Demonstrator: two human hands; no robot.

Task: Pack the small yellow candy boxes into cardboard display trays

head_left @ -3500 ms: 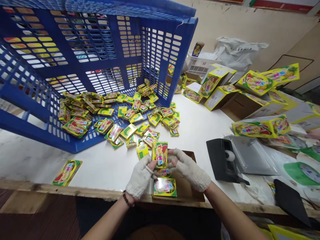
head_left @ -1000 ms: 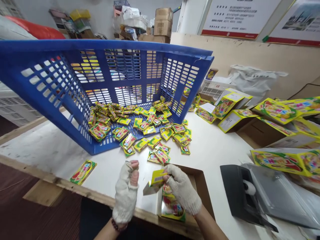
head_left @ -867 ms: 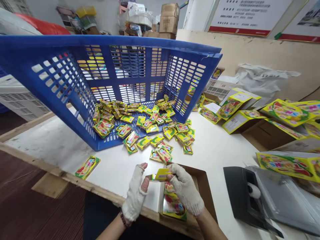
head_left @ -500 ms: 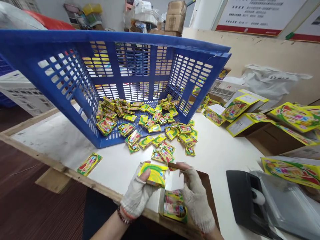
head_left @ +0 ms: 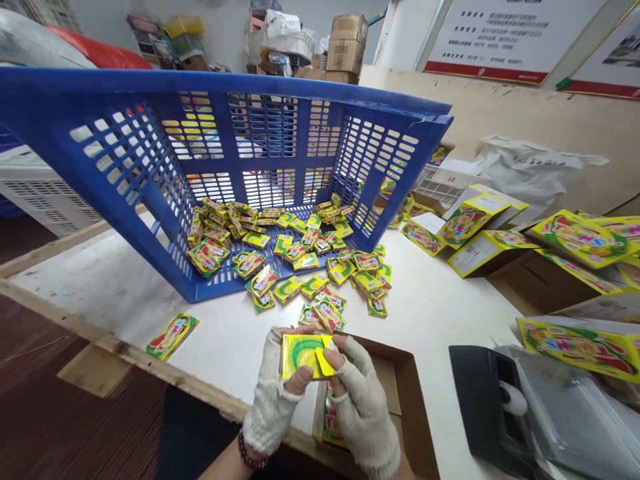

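Note:
Both my hands wear white fingerless knit gloves. My left hand [head_left: 280,387] grips a small yellow-green printed box [head_left: 299,355] by its left side, thumb across the front. On the box's right end, my right hand [head_left: 360,400] pinches a yellow flap between thumb and fingers. Below and to the right sits an open brown carton [head_left: 417,407], partly hidden by my right hand, with similar small boxes [head_left: 331,420] inside its left part. Just beyond my hands, several more small boxes [head_left: 327,313] lie loose on the white table [head_left: 220,347].
A blue plastic basket [head_left: 200,290] lies tipped toward me, small boxes spilling out. One flat packet [head_left: 173,335] lies near the table's wooden edge. Larger printed cartons [head_left: 575,347] stand at right, near a black tape dispenser [head_left: 480,393] and clear plastic sheets [head_left: 555,393].
My right hand has moved left onto the box's end. The white flap that stood out there is folded over, and a yellow flap now shows under my fingers.

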